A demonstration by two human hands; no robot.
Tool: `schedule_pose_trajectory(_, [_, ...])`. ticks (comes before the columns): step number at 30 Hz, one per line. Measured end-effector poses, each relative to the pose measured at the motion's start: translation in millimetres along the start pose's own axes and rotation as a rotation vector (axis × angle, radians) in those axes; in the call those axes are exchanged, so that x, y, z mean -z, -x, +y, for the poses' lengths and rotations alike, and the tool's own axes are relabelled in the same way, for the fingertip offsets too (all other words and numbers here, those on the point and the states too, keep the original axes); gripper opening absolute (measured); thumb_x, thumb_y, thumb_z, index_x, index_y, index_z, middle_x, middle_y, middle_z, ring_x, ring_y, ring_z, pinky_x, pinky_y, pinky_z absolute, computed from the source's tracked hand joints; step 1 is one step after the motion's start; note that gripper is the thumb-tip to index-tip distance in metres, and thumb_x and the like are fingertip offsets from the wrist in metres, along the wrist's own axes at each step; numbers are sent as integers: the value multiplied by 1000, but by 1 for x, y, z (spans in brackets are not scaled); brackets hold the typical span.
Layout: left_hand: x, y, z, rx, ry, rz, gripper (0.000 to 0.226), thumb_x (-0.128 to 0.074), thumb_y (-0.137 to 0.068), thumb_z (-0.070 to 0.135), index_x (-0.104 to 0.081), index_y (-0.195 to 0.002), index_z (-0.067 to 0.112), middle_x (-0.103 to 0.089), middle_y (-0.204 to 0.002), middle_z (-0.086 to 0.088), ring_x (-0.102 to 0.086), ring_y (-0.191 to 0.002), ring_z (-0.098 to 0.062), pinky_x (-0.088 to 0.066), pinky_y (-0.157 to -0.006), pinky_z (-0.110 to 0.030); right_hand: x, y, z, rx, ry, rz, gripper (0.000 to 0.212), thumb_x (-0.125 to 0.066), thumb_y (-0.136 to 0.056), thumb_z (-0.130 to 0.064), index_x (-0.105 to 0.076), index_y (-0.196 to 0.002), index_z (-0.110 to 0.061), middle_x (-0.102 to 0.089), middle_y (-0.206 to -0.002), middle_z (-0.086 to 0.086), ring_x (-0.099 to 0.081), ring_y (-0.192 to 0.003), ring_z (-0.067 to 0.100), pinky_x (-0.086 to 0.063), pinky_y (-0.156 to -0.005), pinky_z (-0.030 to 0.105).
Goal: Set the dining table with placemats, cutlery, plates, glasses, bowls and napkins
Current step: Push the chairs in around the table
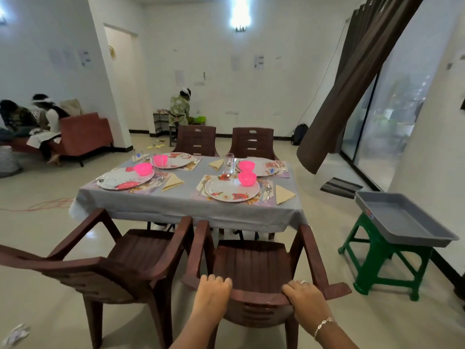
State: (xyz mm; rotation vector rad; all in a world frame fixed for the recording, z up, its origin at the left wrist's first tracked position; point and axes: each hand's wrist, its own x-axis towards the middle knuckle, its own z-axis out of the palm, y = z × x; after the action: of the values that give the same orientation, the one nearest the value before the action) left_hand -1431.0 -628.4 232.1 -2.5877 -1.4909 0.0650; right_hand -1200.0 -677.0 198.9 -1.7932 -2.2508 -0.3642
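A dining table (176, 205) under a grey cloth carries several place settings: floral plates (231, 189), pink bowls (247, 178), folded yellow napkins (283, 194), cutlery (267, 191) on floral placemats, and a clear glass (229, 163) near the middle. Two brown plastic chairs stand on my side of the table. My left hand (212, 290) and my right hand (303, 294) both grip the top of the backrest of the right-hand chair (251, 263), fingers curled over its edge.
A second brown chair (120, 258) stands left of the held one, two more (195, 140) across the table. A grey tray (402, 217) rests on a green stool (377, 260) at right. A brown curtain, red sofa with seated people, and a person by the far wall.
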Motion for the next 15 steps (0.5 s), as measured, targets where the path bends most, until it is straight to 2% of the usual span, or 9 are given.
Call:
schedule_pose_trajectory(2, [0,11,4,37,20,-1,41,-43,-93,20,-39,-133,10,-47,-134,-14,-40,-126,-31,-24,-109,-42,1,8,-1,-29,4,12,58,-81,-15,-10,-65,-67,-29,-59,-65,-12,-59,-56,9,-47,-48,18])
schedule_pose_trajectory(4, [3,29,7,53,9,0,64,-43,-97,29,-12,-149,9,-19,-154,-16,-15,-143,-32,-7,-118,-46,4,21,-6,-86,8,45,68,-83,-15,-9,-73,-81,-22,-66,-77,-7,-66,-67,14,-55,-59,24])
schedule_pose_trajectory(6, [3,46,9,71,17,-5,74,-43,-98,32,5,-150,11,4,-158,-16,4,-146,-31,4,-118,-46,8,35,-12,-156,25,46,79,-86,-17,-8,-74,-95,-15,-69,-91,0,-69,-81,20,-58,-71,31])
schedule_pose_trajectory(8, [1,63,14,58,12,16,79,-46,-97,32,10,-149,10,10,-157,-17,8,-145,-33,7,-116,-44,13,52,-23,-230,26,4,86,-88,-20,-10,-71,-104,-14,-68,-104,5,-68,-93,23,-57,-76,32])
schedule_pose_trajectory(9, [-2,70,18,35,43,59,85,-55,-92,32,4,-148,9,3,-157,-18,-1,-145,-35,1,-116,-45,15,63,-27,-260,20,-26,87,-88,-20,-12,-71,-105,-15,-68,-108,6,-68,-95,23,-57,-75,31])
schedule_pose_trajectory(10, [-3,76,22,-2,72,102,93,-70,-80,35,-12,-146,6,-13,-154,-20,-20,-142,-37,-12,-115,-46,18,74,-31,-274,21,-54,87,-88,-19,-12,-72,-104,-16,-68,-109,7,-68,-95,23,-57,-73,29])
schedule_pose_trajectory(12, [-10,85,36,-84,138,161,99,-92,-41,38,-54,-127,4,-49,-134,-21,-56,-119,-35,-43,-98,-46,22,100,-38,-267,36,-91,87,-88,-17,-13,-70,-101,-19,-68,-107,7,-69,-92,22,-57,-71,27])
schedule_pose_trajectory(13, [-13,87,44,-129,139,198,95,-93,-33,38,-64,-118,6,-58,-126,-19,-61,-111,-33,-48,-95,-45,23,114,-40,-264,44,-113,88,-87,-16,-12,-68,-102,-20,-69,-105,7,-70,-90,22,-56,-71,28])
schedule_pose_trajectory(15, [-22,92,65,-198,153,202,93,-92,-31,42,-68,-114,7,-62,-122,-18,-62,-111,-32,-42,-101,-46,25,149,-39,-291,66,-152,91,-87,-15,-13,-60,-103,-20,-70,-101,7,-70,-87,22,-57,-69,28])
